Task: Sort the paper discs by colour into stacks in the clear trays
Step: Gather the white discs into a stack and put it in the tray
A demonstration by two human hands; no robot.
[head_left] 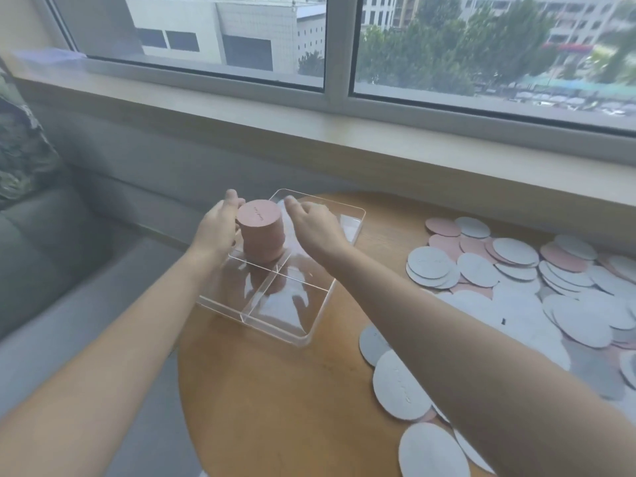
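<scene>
**Both hands at the pink stack**

A tall stack of pink paper discs (261,232) stands in the far-left compartment of a clear divided tray (292,325) on the round wooden desk (275,390). The left hand (220,225) cups the stack's left side, fingers curled round it. The right hand (315,225) hovers just beside its right side, fingers loosely bent and holding nothing. A loose heap of grey and pink discs (516,287) lies spread across the desk's right part, apart from the tray.
</scene>
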